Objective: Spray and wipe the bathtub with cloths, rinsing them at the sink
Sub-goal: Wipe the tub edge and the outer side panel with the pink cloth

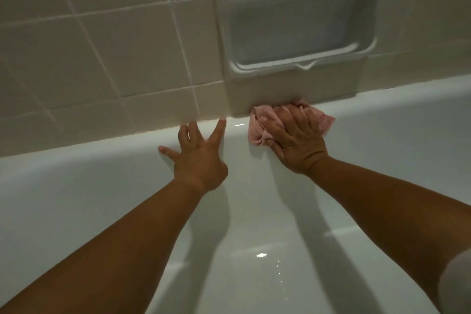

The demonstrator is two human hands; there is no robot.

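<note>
Head view: I see the pink cloth (258, 131) bunched on the bathtub (382, 109) far rim at 6 o'clock of the soap dish (298, 28), right hand (298, 140) pressing it flat-fingered, left hand (198, 154) splayed empty at its 9; I judge it light, limp, best pinched at a fold.

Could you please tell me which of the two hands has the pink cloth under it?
The right hand, pressing the pink cloth on the bathtub rim below the soap dish; the left hand rests bare, fingers spread, on the rim.
</note>
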